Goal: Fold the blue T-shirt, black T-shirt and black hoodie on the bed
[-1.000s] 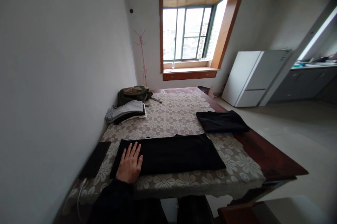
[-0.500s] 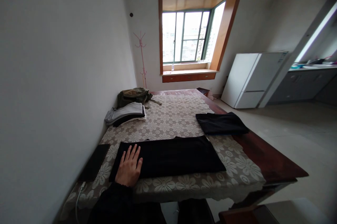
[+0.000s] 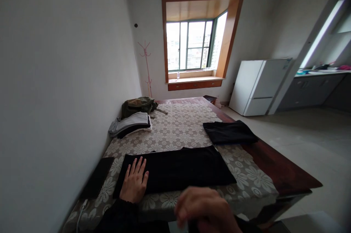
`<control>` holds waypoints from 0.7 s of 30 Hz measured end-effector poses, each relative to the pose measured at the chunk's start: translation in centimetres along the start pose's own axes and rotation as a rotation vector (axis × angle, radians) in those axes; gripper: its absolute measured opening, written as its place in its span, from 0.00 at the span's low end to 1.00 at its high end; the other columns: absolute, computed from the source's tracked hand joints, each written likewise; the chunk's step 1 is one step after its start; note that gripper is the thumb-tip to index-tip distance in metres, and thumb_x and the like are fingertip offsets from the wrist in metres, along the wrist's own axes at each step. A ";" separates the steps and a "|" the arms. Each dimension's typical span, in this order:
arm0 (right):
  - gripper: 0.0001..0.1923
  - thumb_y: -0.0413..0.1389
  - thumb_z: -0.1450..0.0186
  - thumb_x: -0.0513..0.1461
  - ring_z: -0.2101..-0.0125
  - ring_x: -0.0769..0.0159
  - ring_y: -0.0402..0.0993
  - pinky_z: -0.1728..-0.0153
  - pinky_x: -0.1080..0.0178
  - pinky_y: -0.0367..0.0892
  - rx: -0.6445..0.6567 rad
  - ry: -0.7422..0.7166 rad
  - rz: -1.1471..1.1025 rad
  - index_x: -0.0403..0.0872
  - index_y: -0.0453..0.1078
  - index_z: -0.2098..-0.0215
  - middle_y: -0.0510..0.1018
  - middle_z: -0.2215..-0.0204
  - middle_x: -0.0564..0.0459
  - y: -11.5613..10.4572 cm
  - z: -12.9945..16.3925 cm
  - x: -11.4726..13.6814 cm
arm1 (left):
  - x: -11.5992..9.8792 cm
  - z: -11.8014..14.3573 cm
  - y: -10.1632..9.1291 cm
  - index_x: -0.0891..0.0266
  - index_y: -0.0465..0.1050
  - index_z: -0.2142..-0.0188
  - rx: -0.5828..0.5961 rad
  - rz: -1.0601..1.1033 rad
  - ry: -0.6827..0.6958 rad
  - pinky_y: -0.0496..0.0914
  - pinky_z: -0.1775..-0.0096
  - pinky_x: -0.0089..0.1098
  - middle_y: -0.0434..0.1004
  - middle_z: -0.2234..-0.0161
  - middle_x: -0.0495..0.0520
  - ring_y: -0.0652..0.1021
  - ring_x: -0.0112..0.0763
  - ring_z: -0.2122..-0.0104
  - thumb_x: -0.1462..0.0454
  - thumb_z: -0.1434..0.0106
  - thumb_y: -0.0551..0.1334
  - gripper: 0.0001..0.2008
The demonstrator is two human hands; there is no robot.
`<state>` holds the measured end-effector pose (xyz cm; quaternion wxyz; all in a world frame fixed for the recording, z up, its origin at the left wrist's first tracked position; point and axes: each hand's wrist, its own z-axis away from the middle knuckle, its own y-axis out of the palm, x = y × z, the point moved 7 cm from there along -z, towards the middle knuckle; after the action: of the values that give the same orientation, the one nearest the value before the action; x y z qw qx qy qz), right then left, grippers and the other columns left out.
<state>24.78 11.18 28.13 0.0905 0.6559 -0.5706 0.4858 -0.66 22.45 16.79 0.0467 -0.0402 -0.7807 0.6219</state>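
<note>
A folded black garment [image 3: 181, 169] lies in a long flat strip along the near side of the table. Resting flat on its left end is my left hand [image 3: 135, 182], fingers stretched and slightly spread. My right hand [image 3: 204, 207] is in the air at the bottom of the view, just in front of the garment's near edge and apart from it. Its fingers bend downward but are blurred and partly hidden, so I cannot see whether anything is in them. A second folded black garment [image 3: 229, 132] lies at the table's right side.
A patterned lace tablecloth [image 3: 170, 138] covers much of the dark red table [image 3: 290, 171]. Along the left wall are a black flat object [image 3: 97, 178] with a white cable [image 3: 80, 214], a stack of folded clothes [image 3: 131, 123] and an olive backpack [image 3: 139, 106]. A white fridge [image 3: 257, 87] stands beyond.
My right hand has come into view at the bottom. My left hand stays on the garment's left end. The whole scene sits slightly lower as the camera has tilted up.
</note>
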 end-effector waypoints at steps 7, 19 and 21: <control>0.21 0.49 0.27 0.40 0.39 0.57 0.72 0.38 0.55 0.68 -0.137 0.383 0.523 0.48 0.75 0.41 0.76 0.39 0.44 -0.4 -4.1 -11.5 | -0.2 -0.2 -0.2 0.59 0.56 0.27 0.088 -0.012 -0.038 0.54 0.30 0.52 0.52 0.25 0.52 0.55 0.46 0.26 0.59 0.26 0.45 0.29; 0.30 0.41 0.24 0.43 0.26 0.53 0.47 0.28 0.44 0.45 0.019 0.453 0.923 0.46 0.55 0.25 0.57 0.26 0.48 2.3 -4.7 -18.1 | -11.1 -3.7 2.4 0.59 0.58 0.28 -0.038 0.032 0.039 0.55 0.32 0.61 0.56 0.27 0.60 0.57 0.57 0.28 0.55 0.27 0.50 0.30; 0.30 0.40 0.23 0.43 0.25 0.53 0.45 0.28 0.43 0.44 0.055 0.456 0.928 0.46 0.53 0.25 0.52 0.25 0.48 2.6 -4.4 -19.1 | -11.9 -3.8 2.6 0.57 0.60 0.28 -0.092 0.034 0.080 0.54 0.32 0.62 0.57 0.27 0.58 0.57 0.56 0.27 0.56 0.27 0.49 0.29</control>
<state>22.63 25.90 15.09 -0.0296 0.2133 -0.7542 0.6203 11.67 25.28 14.86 0.0654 -0.0802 -0.8051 0.5841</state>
